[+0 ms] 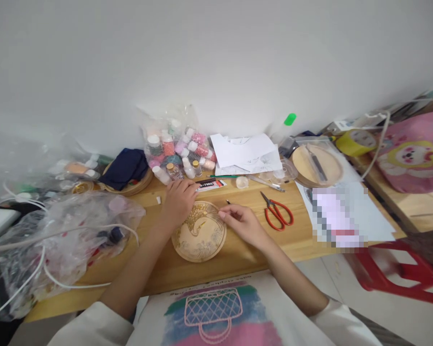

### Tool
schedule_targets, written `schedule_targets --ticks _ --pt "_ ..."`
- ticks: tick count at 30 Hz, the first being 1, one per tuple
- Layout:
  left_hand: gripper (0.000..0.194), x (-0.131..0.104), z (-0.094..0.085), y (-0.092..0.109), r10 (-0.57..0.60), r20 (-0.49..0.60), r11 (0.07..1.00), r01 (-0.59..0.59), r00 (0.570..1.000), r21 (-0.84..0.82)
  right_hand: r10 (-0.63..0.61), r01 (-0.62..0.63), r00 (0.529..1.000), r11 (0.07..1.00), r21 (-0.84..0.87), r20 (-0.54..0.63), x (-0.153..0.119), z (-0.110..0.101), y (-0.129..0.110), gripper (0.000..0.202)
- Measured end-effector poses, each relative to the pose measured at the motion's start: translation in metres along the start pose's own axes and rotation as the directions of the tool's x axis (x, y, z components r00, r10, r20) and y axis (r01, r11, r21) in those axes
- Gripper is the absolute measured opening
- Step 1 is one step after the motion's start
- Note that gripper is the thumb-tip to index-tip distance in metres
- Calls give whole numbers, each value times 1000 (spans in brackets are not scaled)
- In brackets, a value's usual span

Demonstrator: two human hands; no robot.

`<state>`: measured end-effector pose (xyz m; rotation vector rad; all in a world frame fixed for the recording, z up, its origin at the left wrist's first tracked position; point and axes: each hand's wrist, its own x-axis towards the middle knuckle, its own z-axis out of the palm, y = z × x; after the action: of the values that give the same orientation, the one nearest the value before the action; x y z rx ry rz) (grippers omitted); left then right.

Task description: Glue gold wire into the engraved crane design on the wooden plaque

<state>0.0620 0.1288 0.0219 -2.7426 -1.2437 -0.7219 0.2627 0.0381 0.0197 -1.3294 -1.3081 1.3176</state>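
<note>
A round, pale wooden disc (202, 240) lies on the table in front of me, with a gold-brown pattern and fine wave-like lines on it. My left hand (180, 198) is bent over its far left edge, fingers curled round the near end of a glue tube (211, 185) marked "7000". At the disc's right edge, my right hand (243, 222) has thumb and forefinger pinched together; whatever is between them is too small to make out. Red-handled scissors (277, 211) lie open to the right of that hand.
Behind the disc stand small bottles (162, 174) and a clear bag of coloured jars (180, 144). White papers (245, 151) lean near the wall. Crumpled plastic bags (72, 240) and white cables fill the left. A round wooden hoop (305, 168) lies at right, beyond a blurred patch.
</note>
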Motion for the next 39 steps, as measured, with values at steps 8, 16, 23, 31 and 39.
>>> schedule_targets --ticks 8,16,23,31,39 --pt "30 2 -39 47 -62 -120 971 32 991 -238 248 -172 969 629 758 14 25 9 -13 44" --pt "27 -38 -16 14 -306 87 906 318 948 -279 245 -67 962 635 769 -119 19 -5 -10 30" --pt "30 -66 -8 14 -397 208 859 442 894 -259 218 -34 967 618 785 -129 12 -10 -12 24" --pt "31 -71 -22 26 -510 299 814 565 806 -135 210 -33 971 593 805 -115 5 -14 -23 22" --pt "28 -70 -26 26 -552 394 786 616 735 -47 165 5 976 643 766 -145 -3 -15 -28 25"
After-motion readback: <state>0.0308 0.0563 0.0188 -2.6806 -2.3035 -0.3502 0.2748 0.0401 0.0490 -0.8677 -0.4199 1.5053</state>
